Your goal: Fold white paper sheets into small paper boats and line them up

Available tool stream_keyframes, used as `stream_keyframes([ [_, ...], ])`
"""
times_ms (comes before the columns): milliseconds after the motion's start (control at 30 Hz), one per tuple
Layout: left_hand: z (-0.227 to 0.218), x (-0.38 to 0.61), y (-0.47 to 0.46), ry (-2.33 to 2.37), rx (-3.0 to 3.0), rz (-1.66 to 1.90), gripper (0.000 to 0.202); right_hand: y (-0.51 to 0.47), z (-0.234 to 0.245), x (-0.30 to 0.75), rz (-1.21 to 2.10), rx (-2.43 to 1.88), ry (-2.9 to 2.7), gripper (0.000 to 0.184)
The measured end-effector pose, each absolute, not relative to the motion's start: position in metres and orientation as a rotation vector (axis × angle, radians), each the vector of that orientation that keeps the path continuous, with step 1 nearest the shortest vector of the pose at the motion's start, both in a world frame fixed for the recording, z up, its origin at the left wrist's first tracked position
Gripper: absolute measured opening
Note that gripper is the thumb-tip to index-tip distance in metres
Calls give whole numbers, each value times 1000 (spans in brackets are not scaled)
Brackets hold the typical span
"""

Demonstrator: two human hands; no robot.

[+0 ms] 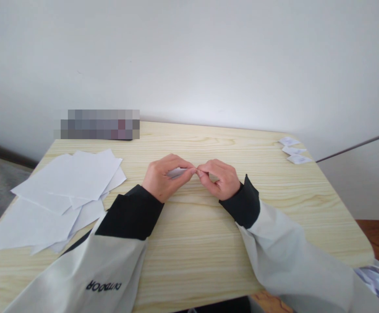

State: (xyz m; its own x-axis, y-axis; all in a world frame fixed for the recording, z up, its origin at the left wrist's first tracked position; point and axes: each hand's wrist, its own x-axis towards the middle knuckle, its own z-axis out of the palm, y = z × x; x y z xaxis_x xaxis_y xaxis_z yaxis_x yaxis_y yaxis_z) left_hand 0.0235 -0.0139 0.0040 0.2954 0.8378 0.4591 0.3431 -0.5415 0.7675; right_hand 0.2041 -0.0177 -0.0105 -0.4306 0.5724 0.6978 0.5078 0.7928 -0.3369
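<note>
1. Pinching the paper (175,173) at the centre of the frame, your left hand (162,178) has thumb and forefinger closed on it.
2. Your right hand (222,177), just right of centre, closes thumb and forefinger at the paper's right end; its fingertips meet those of the left, and the fingers hide much of the paper.
3. White sheets (75,176) overlap in a loose spread on the table (202,248), at the left of the frame.
4. Three small white pieces (294,150) lie in a column at the right, near the table's edge.
5. A pixelated object (98,126), unidentifiable, occupies the upper left.
6. Your pale sleeves (283,234) with black cuffs (244,204) enter from below.
</note>
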Motion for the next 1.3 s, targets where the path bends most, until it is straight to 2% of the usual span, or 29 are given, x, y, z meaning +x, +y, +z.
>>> stream_keyframes([
  [233,3,23,-14,1199,1967,1100,24,-18,-9,210,162,-973,-1999,13],
  [533,3,23,-13,1165,1960,1024,24,-18,-8,211,279,-1012,-2075,18],
  [600,1,23,-12,1197,1903,1033,30,-18,-7,211,286,-1020,-2045,19],
  [733,-8,21,-6,1181,1646,1027,60,-15,-9,216,310,-1118,-1853,25],
  [967,-14,22,-2,1137,1423,1083,34,-9,-17,223,322,-1278,-1679,22],
  [1300,-6,21,-1,1163,1356,1217,27,-6,-20,219,343,-1293,-1554,20],
])
